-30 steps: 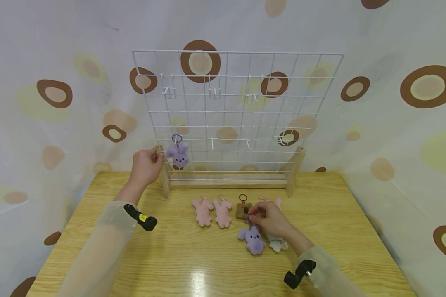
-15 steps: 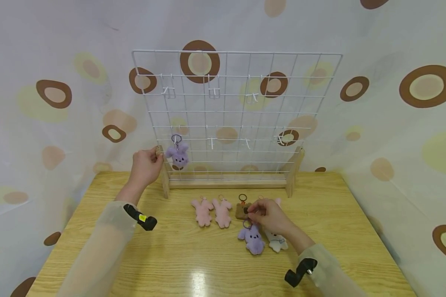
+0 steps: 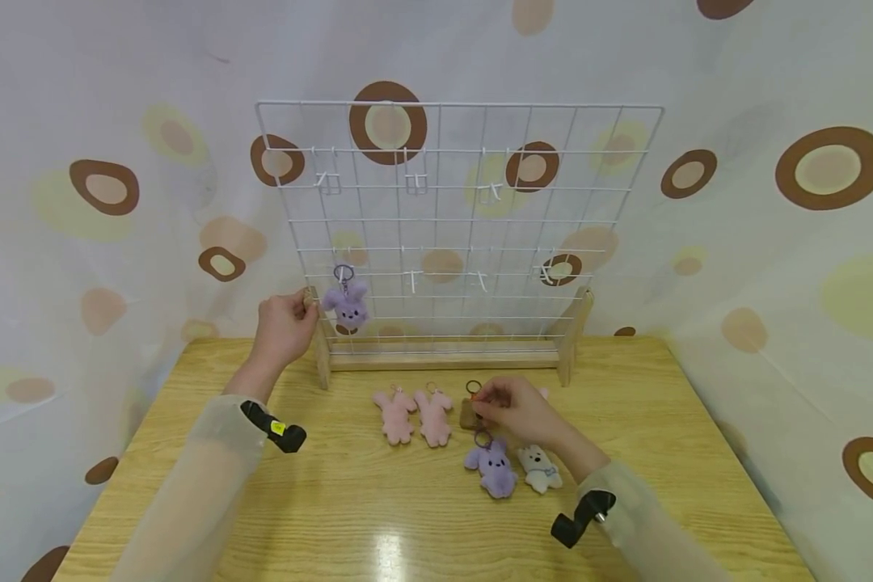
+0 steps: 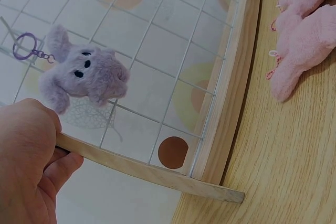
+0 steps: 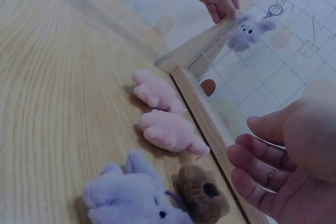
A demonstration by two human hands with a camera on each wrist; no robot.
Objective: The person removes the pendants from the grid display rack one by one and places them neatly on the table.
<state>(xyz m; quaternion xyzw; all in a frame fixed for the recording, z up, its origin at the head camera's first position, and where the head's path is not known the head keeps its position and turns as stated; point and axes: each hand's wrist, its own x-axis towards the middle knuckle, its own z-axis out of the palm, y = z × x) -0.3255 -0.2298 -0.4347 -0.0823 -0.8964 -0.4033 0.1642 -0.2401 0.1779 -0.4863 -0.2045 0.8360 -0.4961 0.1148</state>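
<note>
My left hand (image 3: 284, 330) grips the top of the wooden left upright (image 4: 152, 174) of a white wire grid rack, thumb and fingers on either side of it. Beside it a purple plush keychain (image 4: 86, 69) hangs by its ring from a hook. My right hand (image 3: 529, 414) hovers over a brown plush keychain (image 5: 203, 195) on the table; in the right wrist view its fingers (image 5: 257, 163) are loosely bent with nothing between them. A second purple plush keychain (image 3: 496, 469) lies just in front. A white plush keychain (image 3: 540, 469) is partly hidden under the right hand.
Two pink plush keychains (image 3: 396, 416) lie face down to the left of the brown one. The rack's wooden base bar (image 3: 444, 357) stands behind them on the table (image 3: 320, 501). Several white hooks (image 3: 413, 280) stick out of the grid in two rows.
The right hand has let go of the lying purple keychain's ring and moved up and left to the brown keychain. The left hand stays on the upright.
</note>
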